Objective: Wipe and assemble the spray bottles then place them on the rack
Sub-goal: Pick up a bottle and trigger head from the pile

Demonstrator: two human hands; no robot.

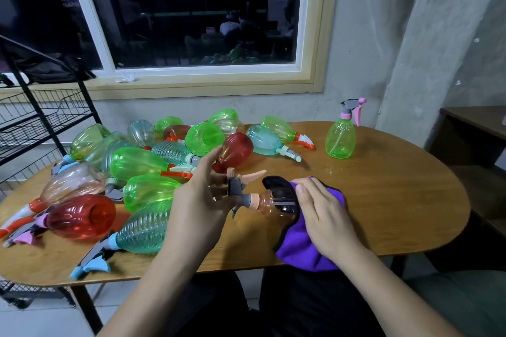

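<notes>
A: We're over the table, and the action is at the near edge. The left hand has the bottle by its grey head.

B: Thumb and fingers pinch that head, the forefinger straighter than the rest and pointing up. The bottle lies sideways, clear with a peach tint, neck to the left and base to the right. Whether it touches the wood, I cannot tell.

A: And the right hand?

B: It's on purple. The cloth covers the bottle's base end, and the fingers curl over the cloth, pressing it onto the body. The rest of the cloth hangs past the table edge.

A: The head sits on the neck with a peach collar, and the peach trigger points up and to the right.

B: On the left, the pile: green, red, teal and pinkish bottles on their sides, crowded together, many with heads on.

A: One green bottle stands upright on the far right of the table, pink trigger, well apart from the pile.

B: And the rack, black wire, stands beyond the table's left end, below the window.
</notes>
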